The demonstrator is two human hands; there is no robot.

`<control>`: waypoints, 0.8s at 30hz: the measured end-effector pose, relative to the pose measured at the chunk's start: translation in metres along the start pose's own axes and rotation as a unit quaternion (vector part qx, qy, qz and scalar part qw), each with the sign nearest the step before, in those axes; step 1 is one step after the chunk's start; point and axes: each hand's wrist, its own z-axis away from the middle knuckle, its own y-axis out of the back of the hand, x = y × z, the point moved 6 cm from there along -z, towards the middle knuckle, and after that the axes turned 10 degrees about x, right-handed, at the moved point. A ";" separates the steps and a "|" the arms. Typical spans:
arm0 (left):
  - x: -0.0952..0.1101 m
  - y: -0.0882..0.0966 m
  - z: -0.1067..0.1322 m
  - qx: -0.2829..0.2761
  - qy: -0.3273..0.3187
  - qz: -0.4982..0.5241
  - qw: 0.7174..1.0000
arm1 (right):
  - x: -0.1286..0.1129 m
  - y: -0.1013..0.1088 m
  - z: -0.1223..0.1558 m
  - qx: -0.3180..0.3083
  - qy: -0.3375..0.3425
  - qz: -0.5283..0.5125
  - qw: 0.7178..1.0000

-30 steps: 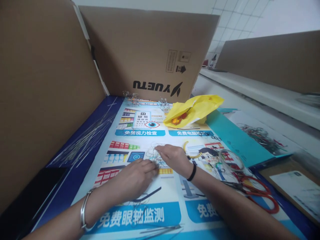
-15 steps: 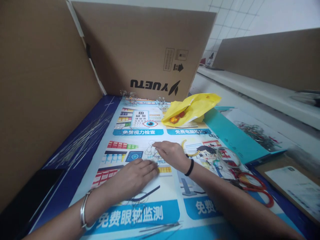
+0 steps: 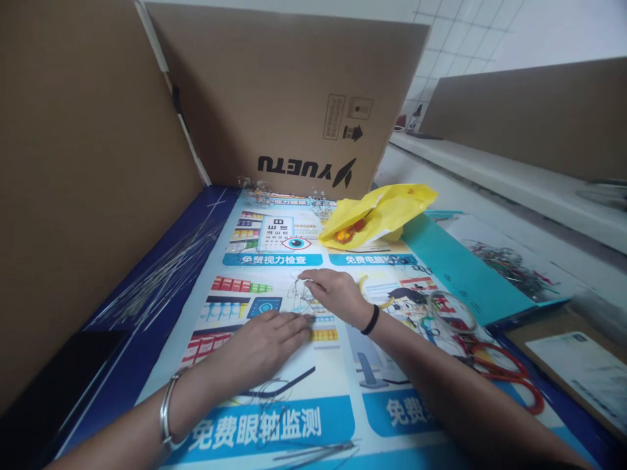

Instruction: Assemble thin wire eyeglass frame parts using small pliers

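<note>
A tangle of thin wire eyeglass frames (image 3: 300,299) lies on a printed poster (image 3: 274,261) in the middle of the table. My left hand (image 3: 264,343) lies flat beside it, fingers stretched out and pressing on the wire's near edge. My right hand (image 3: 330,294) is at the tangle's far side, fingertips pinched on a wire loop. I wear a silver bangle on the left wrist and a black band on the right.
Cardboard walls (image 3: 289,98) stand at the left and back. A bundle of straight wires (image 3: 161,274) lies at the left. A yellow bag (image 3: 377,212), a teal sheet (image 3: 455,274), red-handled scissors (image 3: 499,372) and more wire parts (image 3: 509,267) sit at the right.
My right hand has drawn slightly away toward the back with the wire loop. The left hand has stayed flat in nearly the same place.
</note>
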 end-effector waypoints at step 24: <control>-0.052 -0.012 0.007 0.198 0.478 0.620 0.590 | -0.013 0.005 0.002 -0.028 -0.037 -0.157 0.987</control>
